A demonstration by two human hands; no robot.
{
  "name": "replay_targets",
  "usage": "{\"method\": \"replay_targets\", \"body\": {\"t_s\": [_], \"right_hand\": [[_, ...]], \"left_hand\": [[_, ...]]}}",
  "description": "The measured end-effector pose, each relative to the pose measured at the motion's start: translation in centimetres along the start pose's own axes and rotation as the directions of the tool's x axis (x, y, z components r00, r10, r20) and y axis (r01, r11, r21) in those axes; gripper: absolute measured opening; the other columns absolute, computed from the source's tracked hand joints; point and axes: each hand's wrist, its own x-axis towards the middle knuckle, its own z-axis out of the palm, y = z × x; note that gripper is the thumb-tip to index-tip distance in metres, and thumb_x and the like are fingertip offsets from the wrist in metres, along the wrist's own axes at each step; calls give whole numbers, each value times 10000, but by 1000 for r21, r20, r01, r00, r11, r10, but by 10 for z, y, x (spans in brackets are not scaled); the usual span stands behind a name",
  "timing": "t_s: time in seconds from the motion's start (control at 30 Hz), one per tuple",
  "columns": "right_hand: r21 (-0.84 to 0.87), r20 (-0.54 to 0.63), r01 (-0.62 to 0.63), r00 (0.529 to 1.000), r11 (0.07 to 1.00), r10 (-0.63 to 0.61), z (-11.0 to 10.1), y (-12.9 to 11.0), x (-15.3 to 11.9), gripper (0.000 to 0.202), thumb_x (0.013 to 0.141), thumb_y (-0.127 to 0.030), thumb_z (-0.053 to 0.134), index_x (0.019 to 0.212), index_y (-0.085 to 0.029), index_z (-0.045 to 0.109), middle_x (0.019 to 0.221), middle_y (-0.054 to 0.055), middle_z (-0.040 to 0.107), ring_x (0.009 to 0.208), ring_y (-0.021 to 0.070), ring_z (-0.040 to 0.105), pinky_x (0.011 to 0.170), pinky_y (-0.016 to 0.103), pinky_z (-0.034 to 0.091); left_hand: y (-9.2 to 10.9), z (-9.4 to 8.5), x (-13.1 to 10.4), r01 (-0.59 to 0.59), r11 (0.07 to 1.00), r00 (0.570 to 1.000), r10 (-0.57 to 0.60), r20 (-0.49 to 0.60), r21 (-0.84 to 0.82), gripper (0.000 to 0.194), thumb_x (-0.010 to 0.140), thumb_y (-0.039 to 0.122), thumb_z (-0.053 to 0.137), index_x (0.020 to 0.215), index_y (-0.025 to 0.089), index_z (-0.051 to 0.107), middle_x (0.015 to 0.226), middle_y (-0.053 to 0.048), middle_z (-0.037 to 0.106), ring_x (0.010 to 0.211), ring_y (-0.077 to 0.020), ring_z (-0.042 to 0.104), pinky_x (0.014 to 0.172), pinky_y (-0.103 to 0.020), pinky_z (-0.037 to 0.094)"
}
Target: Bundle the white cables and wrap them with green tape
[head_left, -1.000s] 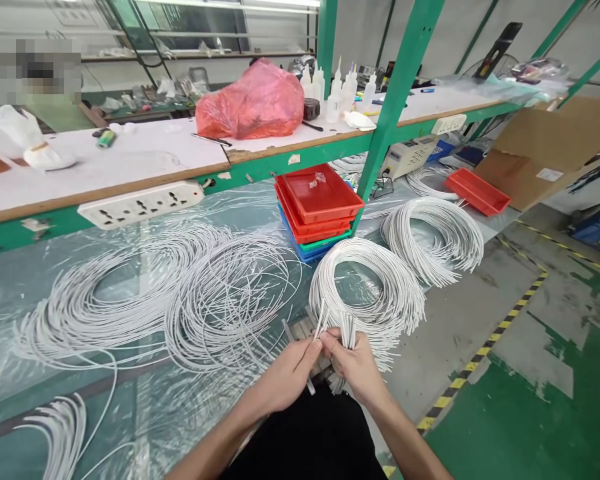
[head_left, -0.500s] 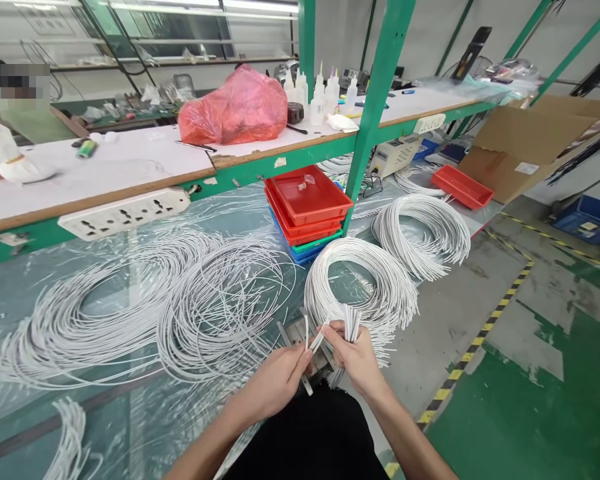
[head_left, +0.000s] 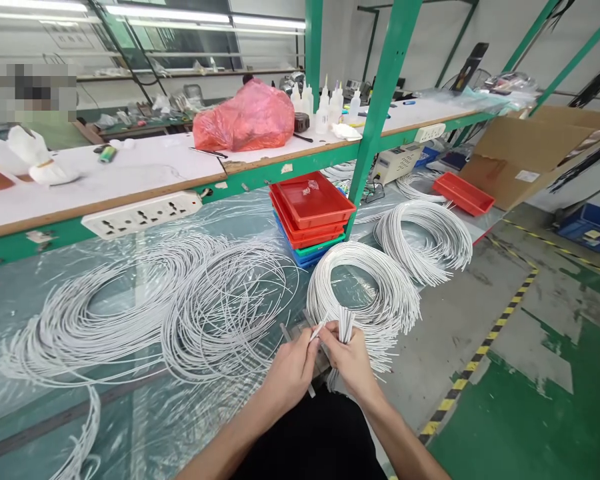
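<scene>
My right hand (head_left: 351,353) is closed around a bundle of white cables (head_left: 346,325), whose ends stick up above the fingers. Close beside it, my left hand (head_left: 293,363) pinches a white cable end (head_left: 318,329) between thumb and forefinger. The two hands nearly touch at the fingertips. Beneath them is a metal fixture (head_left: 321,365), mostly hidden by my hands. Just beyond lies a coil of white cables (head_left: 325,283) on the bench, its loose ends fanning to the right.
Looser white cable coils (head_left: 80,320) spread over the plastic-covered bench at left. Stacked red trays (head_left: 313,200) stand by a green post (head_left: 380,100). A shelf with a power strip (head_left: 143,213) runs behind. Another person (head_left: 50,127) is at the far left.
My left hand has moved up and closer to the right hand. The upright cable end that stood at my left fingers no longer shows there. The view has shifted slightly.
</scene>
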Motion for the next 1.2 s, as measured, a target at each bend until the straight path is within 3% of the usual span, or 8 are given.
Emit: {"method": "replay_targets", "body": {"t_s": [0.1,0.23,0.4,0.57,0.7,0.8,1.03,1.2], "right_hand": [[8,1,-51,999,999,51,-1,-5,2,481,721,-588,783,783,-125,668,426,-111,290,375,39,177,354,204,162],[56,-66,-85,994,995,88,-6,-13,6,595,679,-643,791,912,-104,699,398,-129,251,370,41,158,353,196,138],[35,-42,-64,997,997,65,-13,-11,7,544,696,-612,805,887,-113,702,398,-125,257,363,38,169,353,194,139],[39,-56,-54,997,998,56,-15,-8,5,504,713,-593,802,866,-125,695,397,-126,248,360,40,164,350,198,129],[-13,70,-23,997,1000,24,-8,-7,0,450,754,-555,782,818,-116,704,456,-69,401,364,33,208,345,200,140],[-13,120,11,993,1000,-10,-3,-3,-4,420,795,-531,752,740,-120,687,553,-20,510,379,27,248,350,199,167],[13,76,22,997,1000,-23,-2,7,-3,409,796,-518,755,789,-110,726,538,-18,497,408,50,291,359,201,181],[-14,110,-11,994,1000,12,-4,5,-2,416,798,-525,748,829,-110,739,507,-12,518,382,50,273,353,202,167]], "left_hand": [[0,-2,1,29,998,1000,-29,-1,53,386,1042,436,205,968,208,508,759,-28,615,673,-202,579,654,-308,380],[-2,-7,-1,101,995,992,-102,68,14,282,1022,468,303,946,229,433,622,54,454,549,-164,452,572,-281,284],[-7,-7,-3,62,997,994,-65,82,43,292,1031,422,276,884,225,433,589,58,375,530,-150,360,569,-286,241],[-11,-6,-4,14,992,1000,-11,28,-123,401,1037,459,235,897,196,504,604,48,396,533,-136,370,568,-281,270],[-8,-10,-3,-15,974,999,24,34,-227,406,1033,472,266,888,189,518,630,35,438,581,-138,411,589,-267,326],[-1,-16,0,-24,973,997,41,69,-231,438,1035,466,249,849,185,528,687,11,504,642,-144,448,635,-264,364],[10,-24,3,4,982,987,26,160,-186,437,1036,456,239,832,189,519,815,-6,565,767,-158,507,794,-290,402],[4,-24,4,51,965,981,0,192,-259,463,1025,496,258,779,187,500,755,8,512,724,-146,466,712,-273,387]]}}
